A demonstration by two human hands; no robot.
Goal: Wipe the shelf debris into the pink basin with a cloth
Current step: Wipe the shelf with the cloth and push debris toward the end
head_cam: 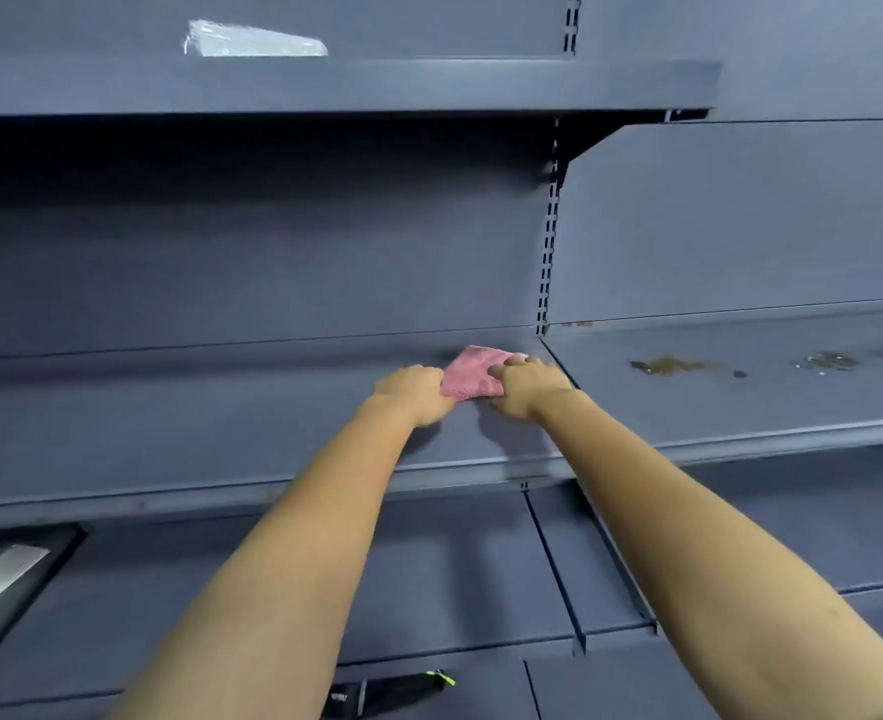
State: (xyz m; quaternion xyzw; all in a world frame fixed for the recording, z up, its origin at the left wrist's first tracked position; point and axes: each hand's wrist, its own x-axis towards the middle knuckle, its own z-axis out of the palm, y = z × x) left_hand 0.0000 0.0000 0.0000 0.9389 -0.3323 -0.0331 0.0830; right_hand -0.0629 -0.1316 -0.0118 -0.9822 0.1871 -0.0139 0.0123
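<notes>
A pink cloth (473, 372) lies folded on the grey-blue middle shelf (169, 433), near its right end. My left hand (416, 394) grips the cloth's left edge with curled fingers. At the cloth's right edge, my right hand (525, 387) holds it, fingers curled over the top. Brown debris (668, 365) sits in patches on the neighbouring shelf (740, 402) to the right, with more crumbs (826, 361) further along. No pink basin is in view.
An upper shelf (325, 85) overhangs, with a plastic-wrapped object (255, 41) on it. A slotted upright (548, 252) divides the two bays. Lower shelves (429, 574) lie below, and a black item with a green tip (392, 691) sits near the bottom edge.
</notes>
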